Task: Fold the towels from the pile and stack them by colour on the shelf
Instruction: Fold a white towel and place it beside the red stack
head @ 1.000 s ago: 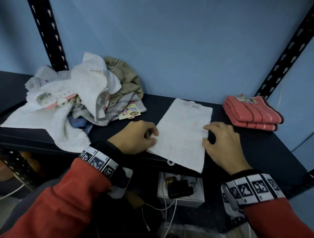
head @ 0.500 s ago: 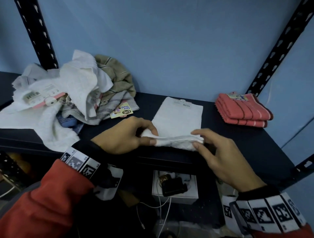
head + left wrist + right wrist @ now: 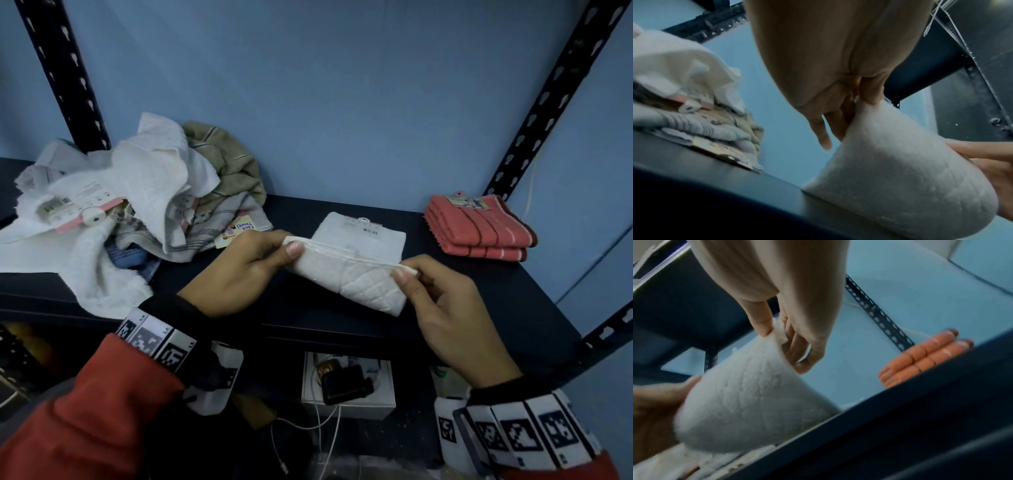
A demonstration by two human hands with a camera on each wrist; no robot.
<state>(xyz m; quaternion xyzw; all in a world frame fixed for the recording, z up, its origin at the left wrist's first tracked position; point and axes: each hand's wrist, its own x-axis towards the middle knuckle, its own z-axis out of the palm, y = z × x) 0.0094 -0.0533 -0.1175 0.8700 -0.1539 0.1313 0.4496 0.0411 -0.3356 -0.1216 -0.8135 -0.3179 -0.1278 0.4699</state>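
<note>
A white towel (image 3: 352,270) lies on the dark shelf (image 3: 462,291), its near end lifted and curling back over the flat far part. My left hand (image 3: 246,270) pinches the near left corner between thumb and fingers. My right hand (image 3: 442,301) pinches the near right corner. In the left wrist view the white towel (image 3: 900,162) bulges up from the shelf under my left hand (image 3: 842,100). The right wrist view shows my right hand (image 3: 781,332) pinching the white towel (image 3: 748,402). Folded red towels (image 3: 479,228) sit stacked at the right. The unfolded pile (image 3: 137,205) lies at the left.
Black perforated uprights (image 3: 548,99) stand at both back corners against a blue wall. A white box (image 3: 347,387) with a dark device and cables sits below the shelf's front edge. A "Face Towel" tag (image 3: 236,229) lies beside the pile.
The towel lay flat a second ago with my hands at its sides. Both hands have pinched its near corners and lifted the near end up and toward the far end.
</note>
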